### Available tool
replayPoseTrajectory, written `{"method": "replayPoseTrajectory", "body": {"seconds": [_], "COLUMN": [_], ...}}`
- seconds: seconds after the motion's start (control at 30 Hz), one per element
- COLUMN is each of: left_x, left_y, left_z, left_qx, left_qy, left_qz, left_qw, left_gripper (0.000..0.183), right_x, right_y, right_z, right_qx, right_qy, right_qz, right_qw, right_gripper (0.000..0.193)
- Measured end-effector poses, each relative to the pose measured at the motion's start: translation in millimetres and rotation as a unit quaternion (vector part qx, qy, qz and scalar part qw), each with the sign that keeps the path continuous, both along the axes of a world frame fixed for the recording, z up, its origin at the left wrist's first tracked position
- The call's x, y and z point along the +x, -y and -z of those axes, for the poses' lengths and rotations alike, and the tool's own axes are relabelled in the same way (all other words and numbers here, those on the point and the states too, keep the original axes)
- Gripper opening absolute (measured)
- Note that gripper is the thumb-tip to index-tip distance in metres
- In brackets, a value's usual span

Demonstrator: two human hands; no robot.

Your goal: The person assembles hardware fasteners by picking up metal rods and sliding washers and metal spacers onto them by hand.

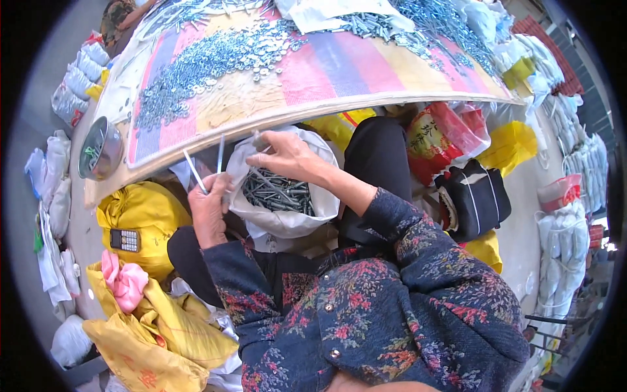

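Note:
My left hand (210,199) is closed around the lower ends of two long, slim metal bolts (194,171), which stick up from its fingers and spread apart. My right hand (290,157) hovers over the far side of a white sack (277,228), fingers loosely curled with a gap between fingertips and thumb; nothing shows in them. Inside the open sack lies a heap of grey metal bolts (277,193), partly covered by the right hand and wrist. The sack rests between my knees, just below the table edge.
The table (307,78), covered with striped cloth, bears piles of washers (215,62) and bolts (444,26). A metal bowl (101,149) stands at its left corner. A phone (125,240) lies on a yellow sack (147,212). Right of my knee is a black bag (473,199).

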State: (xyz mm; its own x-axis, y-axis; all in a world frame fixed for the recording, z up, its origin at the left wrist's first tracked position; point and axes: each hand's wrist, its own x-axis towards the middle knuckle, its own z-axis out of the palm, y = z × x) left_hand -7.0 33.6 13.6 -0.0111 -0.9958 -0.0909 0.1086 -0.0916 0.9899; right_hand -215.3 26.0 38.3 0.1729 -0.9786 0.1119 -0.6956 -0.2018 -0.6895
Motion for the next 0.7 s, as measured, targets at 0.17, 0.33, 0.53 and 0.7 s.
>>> {"method": "replayPoseTrajectory", "body": {"seconds": [0.17, 0.33, 0.53, 0.7], "left_x": [-52, -62, -76, -79], "left_y": [-5, 6, 16, 24], "left_z": [-5, 9, 6, 11], "left_qx": [0.079, 0.095, 0.146, 0.168], "left_qy": [-0.151, -0.182, -0.152, -0.156], "left_qz": [0.124, 0.206, 0.212, 0.214], "left_qw": [0.977, 0.957, 0.954, 0.95], "left_gripper": [0.02, 0.026, 0.027, 0.028], "right_x": [-8, -46, -154, -233], "right_y": [22, 49, 201, 289], "right_z": [7, -16, 0, -7], "right_qx": [0.073, 0.061, -0.202, -0.156], "right_qy": [0.397, 0.325, -0.075, -0.238], "right_qz": [-0.074, 0.006, 0.184, 0.219], "right_qw": [0.912, 0.944, 0.959, 0.933], "right_gripper": [0.023, 0.028, 0.024, 0.028]}}
